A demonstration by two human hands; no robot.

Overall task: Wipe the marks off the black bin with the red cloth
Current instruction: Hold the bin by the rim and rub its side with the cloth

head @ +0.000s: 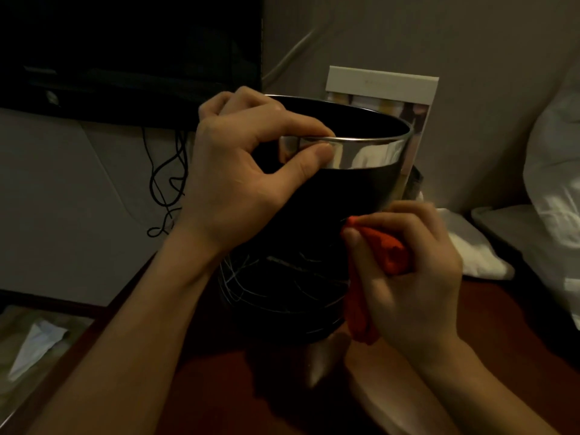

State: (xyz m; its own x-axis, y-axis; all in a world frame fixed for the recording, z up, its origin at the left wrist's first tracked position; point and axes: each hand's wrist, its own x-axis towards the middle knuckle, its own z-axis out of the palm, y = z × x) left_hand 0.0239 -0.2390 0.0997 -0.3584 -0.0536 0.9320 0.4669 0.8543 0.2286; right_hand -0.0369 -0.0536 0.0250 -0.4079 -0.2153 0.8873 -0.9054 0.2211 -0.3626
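Black bin (339, 189): I see it standing on the reddish worktop (502, 334), its marked side turned toward me; it is my landmark for everything else.
Left hand (248, 171): thumb outside and fingers over the bin's shiny rim band (370, 152), pinching it; I judge this steadies the bin against the push of wiping.
Right hand (408, 274): curled around the red cloth (389, 252), gripping it bunched and pressing it to the bin's right flank, with a tail of cloth hanging toward the base.
Marks (251, 277): pale scribbled lines across the bin's lower front, left of the cloth, so I judge most wiping is not yet done.
Edges: the worktop's left edge runs close beside the bin's base; a white box (383, 86) stands just behind the bin.
Room: open worktop lies right of the bin; black cables (166, 183) hang to its left.
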